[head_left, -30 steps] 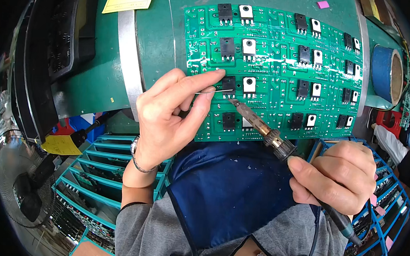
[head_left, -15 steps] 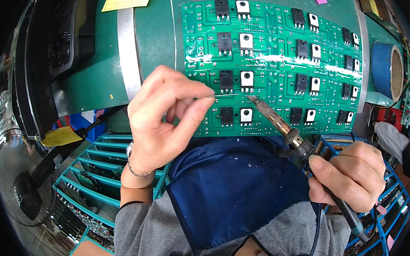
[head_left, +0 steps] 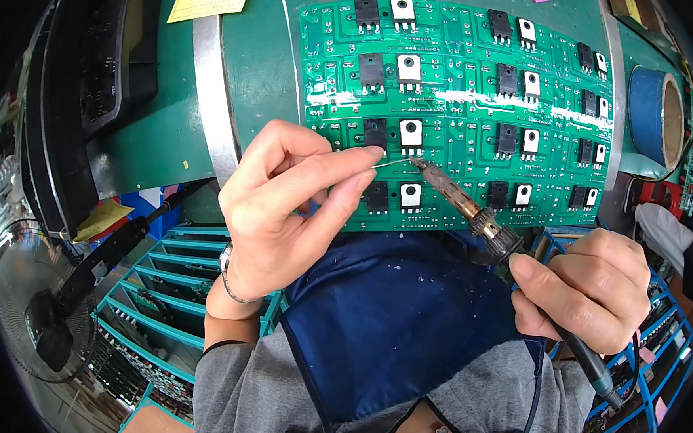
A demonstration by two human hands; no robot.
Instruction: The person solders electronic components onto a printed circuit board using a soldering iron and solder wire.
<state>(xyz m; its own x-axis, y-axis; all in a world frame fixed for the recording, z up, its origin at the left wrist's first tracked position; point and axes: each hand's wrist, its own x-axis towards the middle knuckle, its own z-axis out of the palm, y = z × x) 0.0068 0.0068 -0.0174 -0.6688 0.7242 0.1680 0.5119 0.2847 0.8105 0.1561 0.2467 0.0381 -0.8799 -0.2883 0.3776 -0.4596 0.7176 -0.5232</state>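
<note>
A wide green circuit board (head_left: 465,97) lies on the green bench, studded with rows of black and white-faced square components and crossed by a glossy strip. Over its lower middle, the right hand (head_left: 584,287) is wrapped around a soldering iron (head_left: 481,217) with a dark, crusted tip. The left hand (head_left: 284,205) pinches thin, pale solder wire (head_left: 393,161), which meets that tip.

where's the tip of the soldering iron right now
In the head view the soldering iron tip sits mid-frame on the green circuit board, meeting the thin solder wire from the left hand; the right hand grips its handle lower right.
</note>
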